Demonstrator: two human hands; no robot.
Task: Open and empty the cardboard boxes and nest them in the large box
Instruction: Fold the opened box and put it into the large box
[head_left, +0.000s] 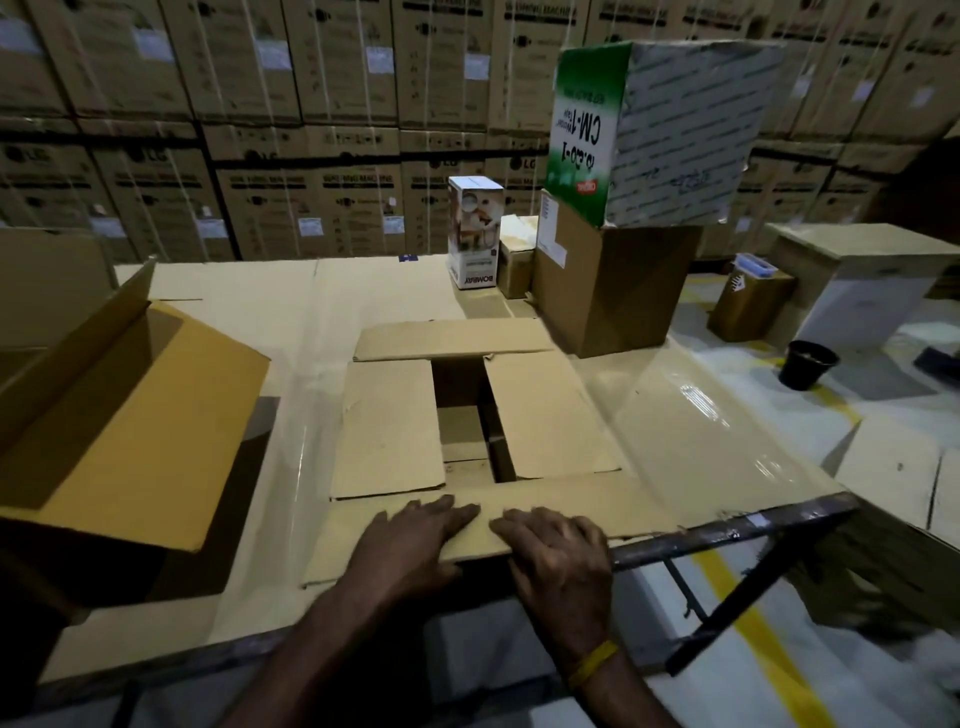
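Note:
A brown cardboard box (389, 421) sits in front of me on the cardboard-covered table, its side flaps folded in with a gap down the middle and its far flap lying back. My left hand (415, 540) and my right hand (558, 553) lie side by side, fingers straight, pressing the near flap (561, 499) down flat over the table edge. A larger brown box (119, 431) stands tilted at the left with its flap raised. At the back right a brown box (618, 291) carries a green-and-white box (660, 135) on top.
A tall white printed box (475, 228) and a small stained box (517, 260) stand at the table's far side. Stacked cartons fill the back wall (260, 156). To the right are a black bucket (808, 364) on the floor, a small brown carton (750, 301) and the table's metal edge (737, 530).

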